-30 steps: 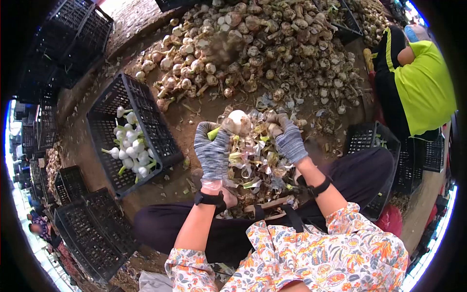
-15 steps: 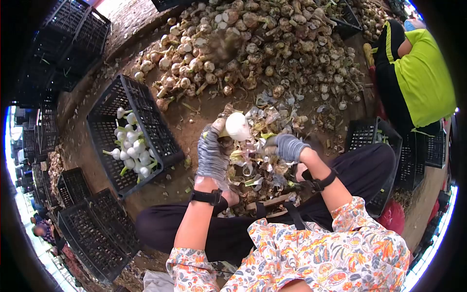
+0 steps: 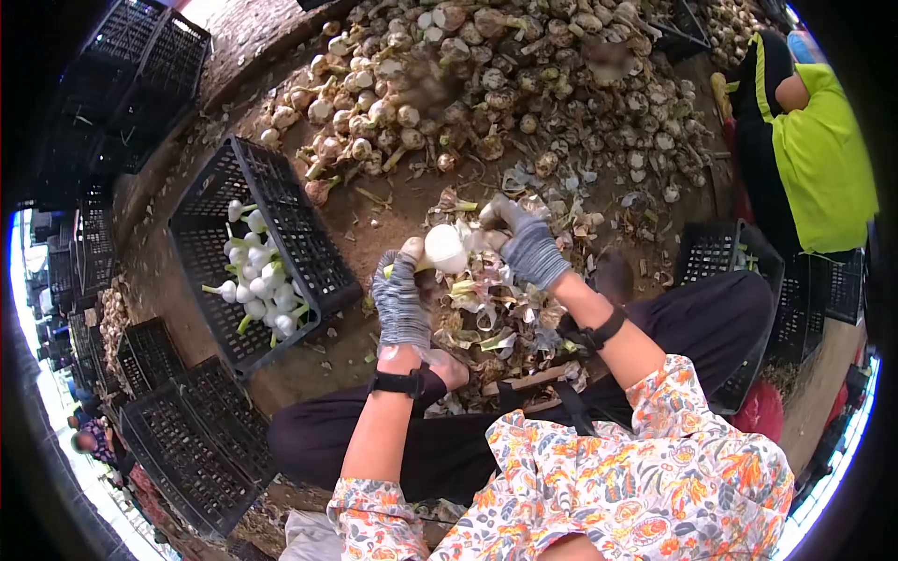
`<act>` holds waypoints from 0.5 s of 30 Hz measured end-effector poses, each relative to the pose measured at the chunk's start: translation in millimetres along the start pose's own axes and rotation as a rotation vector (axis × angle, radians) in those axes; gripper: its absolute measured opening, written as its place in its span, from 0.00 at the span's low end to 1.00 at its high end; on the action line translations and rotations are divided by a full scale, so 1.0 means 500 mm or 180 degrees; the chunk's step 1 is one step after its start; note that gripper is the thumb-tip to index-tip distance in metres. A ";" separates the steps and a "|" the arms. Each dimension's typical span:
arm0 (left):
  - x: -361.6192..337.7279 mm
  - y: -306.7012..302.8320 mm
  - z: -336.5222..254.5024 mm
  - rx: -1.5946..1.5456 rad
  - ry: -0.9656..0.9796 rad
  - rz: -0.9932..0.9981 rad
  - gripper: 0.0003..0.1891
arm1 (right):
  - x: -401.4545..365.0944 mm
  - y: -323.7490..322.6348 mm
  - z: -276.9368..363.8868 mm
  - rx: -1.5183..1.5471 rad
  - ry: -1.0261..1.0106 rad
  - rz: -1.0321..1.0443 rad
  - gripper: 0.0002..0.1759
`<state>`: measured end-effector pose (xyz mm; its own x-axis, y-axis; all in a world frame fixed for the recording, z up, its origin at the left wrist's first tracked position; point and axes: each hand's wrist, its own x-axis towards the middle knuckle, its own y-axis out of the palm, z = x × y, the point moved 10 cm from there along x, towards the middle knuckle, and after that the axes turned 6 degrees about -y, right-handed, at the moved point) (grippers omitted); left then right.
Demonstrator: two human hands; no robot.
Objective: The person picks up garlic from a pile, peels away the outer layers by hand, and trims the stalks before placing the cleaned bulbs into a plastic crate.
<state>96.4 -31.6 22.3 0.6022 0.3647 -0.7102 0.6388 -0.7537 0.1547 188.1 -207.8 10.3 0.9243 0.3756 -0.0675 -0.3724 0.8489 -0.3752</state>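
In the head view, my left hand (image 3: 402, 297), in a grey striped glove, is closed around the stem side of a smooth white garlic bulb (image 3: 446, 249). A short green stem end pokes out by its fingers. Just right of the bulb is my right hand (image 3: 531, 245), gloved alike, its fingers curled together; papery skin shows near them, but what they pinch is hidden. Below both hands lies a heap of peeled-off garlic skins (image 3: 486, 304). To the left, a black plastic crate (image 3: 297, 224) holds several clean white garlic bulbs (image 3: 262, 280).
A large pile of unpeeled garlic (image 3: 505, 84) covers the ground ahead. Black crates (image 3: 196, 430) stand at lower left, with stacked crates (image 3: 131, 84) at upper left. Another person in a yellow-green top (image 3: 823, 159) sits at right, beside another crate (image 3: 711, 248).
My right hand has moved up and left, close beside the bulb, and its fingers now point toward the pile. The left hand has tilted the bulb slightly, lower and to the left.
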 end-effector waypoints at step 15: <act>0.027 -0.152 -0.176 -0.2494 0.0488 -0.0045 0.17 | 0.135 -0.244 -0.427 -0.2658 0.1387 -0.0971 0.22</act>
<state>98.0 78.5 61.3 0.6144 0.4853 -0.6221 0.7632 -0.1657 0.6245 313.9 -365.4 -146.1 0.9832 -0.1273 -0.1310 -0.0896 0.2887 -0.9532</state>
